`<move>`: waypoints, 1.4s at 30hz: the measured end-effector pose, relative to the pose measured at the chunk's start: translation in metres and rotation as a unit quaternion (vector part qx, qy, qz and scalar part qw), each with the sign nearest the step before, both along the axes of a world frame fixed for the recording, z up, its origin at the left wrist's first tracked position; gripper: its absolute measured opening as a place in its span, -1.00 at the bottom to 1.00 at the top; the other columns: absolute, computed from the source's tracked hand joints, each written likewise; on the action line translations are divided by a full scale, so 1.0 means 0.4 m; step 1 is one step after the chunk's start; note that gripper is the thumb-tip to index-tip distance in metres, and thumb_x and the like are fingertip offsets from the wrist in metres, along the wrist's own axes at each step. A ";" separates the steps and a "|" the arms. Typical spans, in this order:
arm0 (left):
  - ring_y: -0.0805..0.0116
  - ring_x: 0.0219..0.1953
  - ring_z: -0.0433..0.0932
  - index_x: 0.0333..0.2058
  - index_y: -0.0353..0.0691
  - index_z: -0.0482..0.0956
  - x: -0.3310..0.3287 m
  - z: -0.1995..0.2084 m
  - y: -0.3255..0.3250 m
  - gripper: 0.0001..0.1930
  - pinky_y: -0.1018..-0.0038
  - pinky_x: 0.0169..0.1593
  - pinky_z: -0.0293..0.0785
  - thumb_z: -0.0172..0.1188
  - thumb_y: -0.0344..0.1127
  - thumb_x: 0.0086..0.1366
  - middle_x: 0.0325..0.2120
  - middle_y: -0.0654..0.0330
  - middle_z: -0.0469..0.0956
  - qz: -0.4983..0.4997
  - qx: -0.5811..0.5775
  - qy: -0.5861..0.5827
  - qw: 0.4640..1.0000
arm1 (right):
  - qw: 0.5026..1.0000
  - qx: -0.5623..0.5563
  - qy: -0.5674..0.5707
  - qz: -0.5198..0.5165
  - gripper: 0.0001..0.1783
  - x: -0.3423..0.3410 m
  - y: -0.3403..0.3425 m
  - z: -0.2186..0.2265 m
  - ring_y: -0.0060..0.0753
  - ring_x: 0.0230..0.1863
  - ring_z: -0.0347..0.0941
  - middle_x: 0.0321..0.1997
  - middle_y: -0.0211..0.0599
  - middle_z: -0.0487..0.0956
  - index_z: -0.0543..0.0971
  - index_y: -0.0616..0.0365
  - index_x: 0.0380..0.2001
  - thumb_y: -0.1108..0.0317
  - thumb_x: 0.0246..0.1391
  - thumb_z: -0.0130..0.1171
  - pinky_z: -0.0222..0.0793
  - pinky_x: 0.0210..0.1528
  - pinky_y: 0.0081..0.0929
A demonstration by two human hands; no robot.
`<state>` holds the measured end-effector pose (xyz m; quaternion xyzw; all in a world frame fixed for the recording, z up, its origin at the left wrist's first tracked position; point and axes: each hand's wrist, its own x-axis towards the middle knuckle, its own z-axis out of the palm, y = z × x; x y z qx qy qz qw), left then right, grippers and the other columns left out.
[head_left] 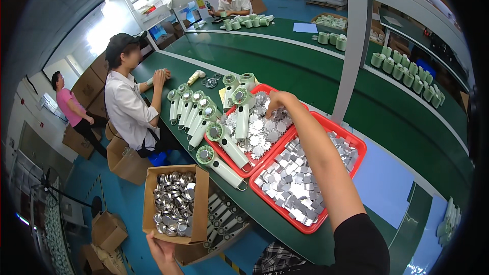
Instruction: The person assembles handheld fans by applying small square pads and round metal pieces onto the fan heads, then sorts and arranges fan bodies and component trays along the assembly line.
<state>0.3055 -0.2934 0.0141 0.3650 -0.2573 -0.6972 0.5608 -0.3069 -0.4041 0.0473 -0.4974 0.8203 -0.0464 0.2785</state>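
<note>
My left hand [162, 250] grips the near bottom corner of an open cardboard box [202, 209], thumb up its side. Round silver metal caps [175, 206] fill much of the box, which is held beside the bench edge. My right hand [279, 103] reaches down into the far part of a red tray [265, 87] heaped with silver gear-shaped pieces [257, 137]. Its fingers are bent together at the pile; what they pinch, if anything, is hidden. Pale green handheld devices with round heads [232, 147] lie across that tray's left side and on the bench beside it.
A second red tray [362, 147] of silver square pieces [293, 178] sits under my right forearm. More devices fill a carton [224, 219] below the bench. A seated co-worker [125, 91] is at the left. A white upright post [351, 51] rises beyond the trays.
</note>
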 end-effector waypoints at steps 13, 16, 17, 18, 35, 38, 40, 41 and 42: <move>0.05 0.15 0.42 0.25 -0.12 0.24 0.010 0.004 0.015 -0.37 -0.03 0.14 0.41 0.09 -0.13 0.20 0.16 0.12 0.39 0.022 -0.002 0.011 1.000 | 0.998 -0.044 -0.010 0.031 -0.07 -0.029 -0.026 -0.049 -0.10 -0.01 0.57 0.01 -0.01 0.61 0.59 0.32 -0.05 -0.06 -0.55 0.59 0.50 0.01 -0.23; 0.10 0.15 0.43 0.19 -0.11 0.33 -0.011 0.004 0.014 -0.45 0.01 0.17 0.39 0.10 -0.15 0.22 0.14 0.16 0.43 -0.006 0.007 0.007 1.000 | 0.993 -0.098 0.041 0.046 -0.10 -0.046 -0.005 -0.064 -0.09 -0.03 0.58 -0.03 0.01 0.62 0.62 0.26 -0.08 -0.07 -0.58 0.57 0.50 0.00 -0.23; 0.10 0.15 0.43 0.19 -0.11 0.33 -0.010 -0.002 0.012 -0.45 0.01 0.17 0.39 0.10 -0.15 0.22 0.14 0.16 0.43 0.015 0.004 0.010 1.000 | 0.994 -0.095 0.029 0.045 -0.09 -0.038 0.012 -0.049 -0.07 -0.03 0.58 -0.03 0.03 0.62 0.61 0.24 -0.08 -0.08 -0.58 0.56 0.51 0.00 -0.23; 0.10 0.15 0.43 0.19 -0.12 0.32 -0.010 -0.013 0.006 -0.45 0.01 0.17 0.39 0.10 -0.15 0.22 0.13 0.16 0.43 0.004 0.008 0.008 1.000 | 0.994 -0.091 0.012 0.050 -0.08 -0.045 0.027 -0.041 -0.06 -0.02 0.57 -0.01 0.05 0.60 0.60 0.27 -0.06 -0.06 -0.58 0.54 0.51 0.02 -0.24; 0.13 0.15 0.41 0.22 -0.11 0.28 -0.011 -0.012 0.006 -0.43 0.04 0.19 0.36 0.06 -0.19 0.22 0.13 0.17 0.41 -0.002 0.005 0.025 1.000 | 0.994 -0.089 0.051 0.026 -0.17 0.015 0.041 0.004 0.04 -0.01 0.55 -0.05 0.17 0.59 0.49 0.38 -0.02 0.02 -0.37 0.38 0.49 0.02 -0.20; 0.14 0.15 0.41 0.22 -0.11 0.28 -0.009 -0.009 0.011 -0.44 0.04 0.20 0.36 0.05 -0.20 0.22 0.14 0.17 0.41 -0.005 -0.002 0.014 1.000 | 0.993 -0.095 0.060 0.030 -0.18 0.019 0.045 0.001 0.04 -0.02 0.55 -0.06 0.17 0.60 0.50 0.39 -0.03 0.02 -0.36 0.37 0.49 0.02 -0.20; 0.13 0.15 0.43 0.21 -0.17 0.29 -0.015 -0.001 0.016 -0.44 0.06 0.22 0.36 0.06 -0.22 0.22 0.13 0.14 0.42 -0.003 -0.009 0.017 1.000 | 0.992 -0.104 0.065 0.029 -0.19 0.024 0.052 0.001 0.04 -0.03 0.56 -0.07 0.16 0.60 0.51 0.39 -0.04 0.02 -0.36 0.37 0.49 0.01 -0.20; 0.12 0.15 0.44 0.20 -0.22 0.29 -0.016 0.002 0.018 -0.44 0.07 0.24 0.36 0.08 -0.23 0.22 0.12 0.12 0.44 -0.002 -0.016 0.019 1.000 | 0.992 -0.108 0.063 0.024 -0.20 0.026 0.054 0.002 0.03 -0.02 0.55 -0.07 0.15 0.60 0.51 0.39 -0.05 0.02 -0.36 0.37 0.48 0.02 -0.20; 0.12 0.15 0.44 0.20 -0.22 0.29 -0.014 0.003 0.018 -0.44 0.07 0.24 0.36 0.08 -0.23 0.22 0.12 0.12 0.44 -0.001 -0.017 0.019 1.000 | 0.992 -0.111 0.061 0.018 -0.20 0.029 0.056 0.003 0.03 -0.02 0.55 -0.07 0.14 0.60 0.52 0.38 -0.06 0.02 -0.36 0.37 0.48 0.03 -0.21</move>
